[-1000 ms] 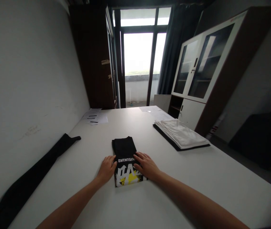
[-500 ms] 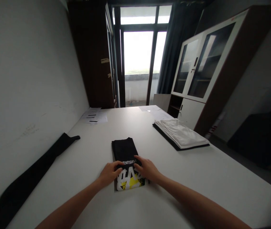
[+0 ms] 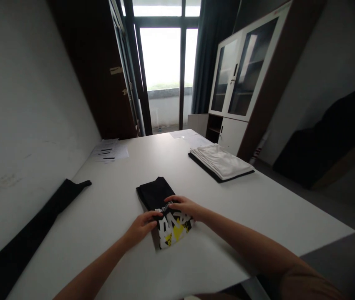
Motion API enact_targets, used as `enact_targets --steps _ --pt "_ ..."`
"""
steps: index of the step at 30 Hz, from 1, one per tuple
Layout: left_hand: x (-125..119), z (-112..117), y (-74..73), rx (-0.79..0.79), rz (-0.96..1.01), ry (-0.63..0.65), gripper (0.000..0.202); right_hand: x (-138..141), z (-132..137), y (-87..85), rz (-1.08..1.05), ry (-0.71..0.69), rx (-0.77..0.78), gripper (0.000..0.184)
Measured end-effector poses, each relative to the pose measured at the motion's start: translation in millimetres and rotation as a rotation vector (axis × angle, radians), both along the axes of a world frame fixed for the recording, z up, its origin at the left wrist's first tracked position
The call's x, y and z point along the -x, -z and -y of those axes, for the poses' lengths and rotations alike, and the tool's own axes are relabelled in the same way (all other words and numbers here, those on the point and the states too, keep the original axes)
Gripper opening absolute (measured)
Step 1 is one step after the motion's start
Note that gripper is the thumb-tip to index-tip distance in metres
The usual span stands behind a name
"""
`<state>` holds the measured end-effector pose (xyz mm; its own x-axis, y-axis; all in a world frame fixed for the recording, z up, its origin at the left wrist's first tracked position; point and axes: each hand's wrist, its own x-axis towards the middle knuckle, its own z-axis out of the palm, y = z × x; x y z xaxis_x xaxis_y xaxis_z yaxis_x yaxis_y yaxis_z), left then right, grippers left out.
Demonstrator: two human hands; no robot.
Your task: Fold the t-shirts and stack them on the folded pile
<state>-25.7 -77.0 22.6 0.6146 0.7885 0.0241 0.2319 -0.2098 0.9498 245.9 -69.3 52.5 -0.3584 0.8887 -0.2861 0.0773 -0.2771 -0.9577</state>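
A folded black T-shirt (image 3: pixel 152 192) with a white and yellow print lies in the middle of the white table (image 3: pixel 242 200). My left hand (image 3: pixel 141 226) rests on its left edge, fingers stretched across the print. My right hand (image 3: pixel 183 206) lies flat on the shirt's right half, fingers spread and pointing left. The two hands almost meet over the white lettering. Neither hand lifts the cloth.
A stack of folded white and black garments (image 3: pixel 221 160) lies at the table's far right. A long black cloth (image 3: pixel 30 231) runs along the left wall. Papers (image 3: pixel 108 151) sit at the far left corner. A glass-door cabinet (image 3: pixel 242 79) stands right; the table's right edge drops off.
Both hands have slid inward from the shirt's sides onto its top. The shirt has turned slightly, and my view has swung to the right.
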Motion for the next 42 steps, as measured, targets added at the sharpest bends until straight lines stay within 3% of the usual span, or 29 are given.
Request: enact_targets --steps 5,8,11,14,17,19,21,25,27,30,35,37,39,42 --pt "1.7 3.1 -7.0 -0.145 -0.079 0.025 0.064 -17.5 -3.0 -16.0 -0.267 -0.011 0.054 0.064" --pt "0.9 8.2 -11.6 -0.197 -0.172 0.095 0.071 -28.7 -4.5 -17.3 -0.173 -0.037 0.089 0.071" --pt "-0.2 11.7 -15.0 -0.138 -0.164 0.157 0.066 -34.7 -8.9 -11.6 -0.042 -0.086 0.129 0.07" --pt "-1.7 14.8 -18.5 -0.05 -0.102 0.265 0.056 -32.1 -18.1 -5.9 0.011 -0.161 0.043 0.064" --pt "-3.7 17.6 -20.8 -0.058 -0.114 0.334 0.051 -20.3 -27.4 -0.6 0.204 -0.227 -0.191 0.054" --pt "-3.8 16.2 -19.6 -0.102 -0.124 0.272 0.054 -10.9 -30.0 3.7 0.414 -0.233 -0.385 0.046" --pt "-1.4 10.3 -15.8 -0.132 -0.139 0.094 0.057 -4.1 -29.0 6.9 0.567 -0.211 -0.531 0.041" --pt "10.5 -10.6 -3.8 -0.206 -0.254 -0.314 0.057 1.5 -19.8 1.2 0.606 -0.2 -0.684 0.045" --pt "15.2 -18.2 1.8 -0.252 -0.289 -0.391 0.056 4.5 -13.9 -7.1 0.624 -0.206 -0.736 0.041" --pt "14.4 -18.6 5.6 -0.287 -0.26 -0.348 0.063 12.6 -3.6 -17.9 0.731 -0.159 -0.747 0.033" --pt "1.1 -2.8 -2.3 -0.466 -0.205 -0.191 0.067 30.0 20.0 -19.7 0.88 -0.138 -0.71 0.071" --pt "-2.1 2.5 -6.0 -0.494 -0.208 -0.113 0.07 36.9 28.7 -16.7 0.902 -0.126 -0.725 0.077" --pt "-2.3 5.2 -6.8 -0.468 -0.197 -0.062 0.073 43.0 33.9 -13.4 0.943 -0.102 -0.733 0.071" --pt "1.8 3.8 -2.5 -0.41 -0.123 -0.082 0.076 49.0 33.2 -9.5 0.999 -0.059 -0.745 0.047"
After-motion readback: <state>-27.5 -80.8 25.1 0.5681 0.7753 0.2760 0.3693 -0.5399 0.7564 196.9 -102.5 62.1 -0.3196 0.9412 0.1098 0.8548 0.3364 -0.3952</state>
